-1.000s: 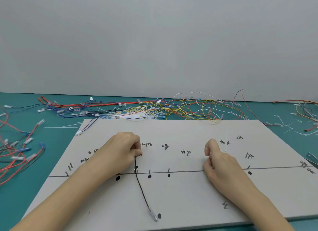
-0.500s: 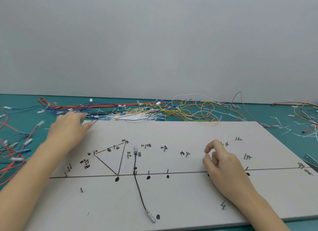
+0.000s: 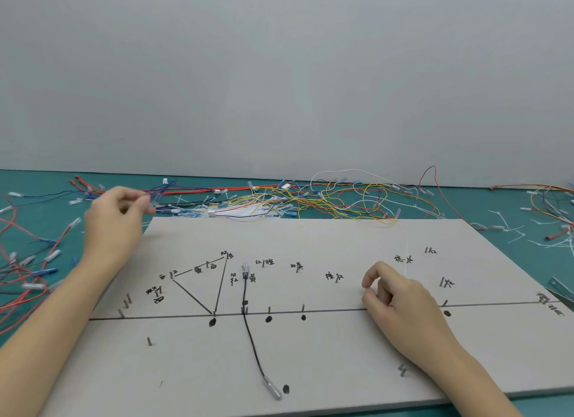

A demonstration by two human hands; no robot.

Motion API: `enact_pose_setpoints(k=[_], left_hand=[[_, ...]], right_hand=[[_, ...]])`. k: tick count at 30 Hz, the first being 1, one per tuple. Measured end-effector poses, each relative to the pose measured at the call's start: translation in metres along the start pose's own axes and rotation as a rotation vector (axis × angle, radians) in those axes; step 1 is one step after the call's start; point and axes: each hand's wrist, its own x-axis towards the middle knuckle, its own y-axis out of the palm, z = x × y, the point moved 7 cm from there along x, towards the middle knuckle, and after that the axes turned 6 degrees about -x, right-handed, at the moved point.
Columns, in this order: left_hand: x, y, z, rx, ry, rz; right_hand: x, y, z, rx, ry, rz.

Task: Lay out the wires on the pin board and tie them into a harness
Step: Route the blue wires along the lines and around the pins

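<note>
My left hand [image 3: 115,220] pinches a blue wire [image 3: 161,188]; my right hand [image 3: 400,304], loosely curled, holds nothing; one black wire [image 3: 248,326] lies on the pin board [image 3: 341,354]

The pin board [image 3: 341,239] looked matt, pale grey, smooth, studded with dull metal pins [image 3: 149,341]. The worktop [image 3: 37,183] was matt teal. Wires [image 3: 310,199] wore glossy plastic insulation.

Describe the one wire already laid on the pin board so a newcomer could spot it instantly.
Find the pale grey pin board on the teal table. A thin black wire runs from near its front edge up across the long drawn line. Unlike the coloured wires heaped behind, it alone lies on the board, with clear connectors at both ends.
</note>
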Motion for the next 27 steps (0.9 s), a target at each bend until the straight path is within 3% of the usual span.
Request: enact_pose_setpoints(k=[3, 6, 10, 13, 16, 17, 19, 22, 25, 27], left_hand=[[-0.002, -0.007, -0.022, -0.343, 0.036, -0.064], [-0.003, -0.017, -0.05, -0.504, 0.106, -0.071], [-0.012, -0.011, -0.076, -0.656, 0.088, 0.059], [-0.017, 0.004, -0.082, -0.88, -0.083, 0.328], [-0.042, 0.029, -0.096, -1.338, -0.47, 0.866], [-0.049, 0.031, -0.098, -1.352, -0.531, 0.929], [-0.054, 0.026, -0.096, -1.196, -0.505, 0.874], [-0.09, 0.052, -0.111, -1.211, -0.602, 1.245], [-0.108, 0.064, -0.099, -0.787, -0.551, 1.264], [-0.12, 0.073, -0.1, -0.686, -0.553, 1.257]], right_hand=[[0.0, 0.003, 0.0, -0.047, 0.004, 0.008], [0.0, 0.005, 0.0, -0.076, 0.005, 0.014], [0.001, 0.001, -0.003, 0.093, 0.029, -0.035], [0.003, -0.009, -0.002, 0.286, 0.037, -0.146], [0.004, -0.015, -0.002, 0.451, 0.047, -0.207], [0.005, -0.015, -0.002, 0.494, 0.054, -0.202], [0.005, -0.011, -0.001, 0.569, 0.07, -0.169], [0.003, -0.013, 0.014, 0.659, 0.045, -0.139], [-0.004, -0.011, 0.046, 0.732, -0.059, -0.008], [-0.013, 0.001, 0.075, 0.797, -0.111, 0.184]])
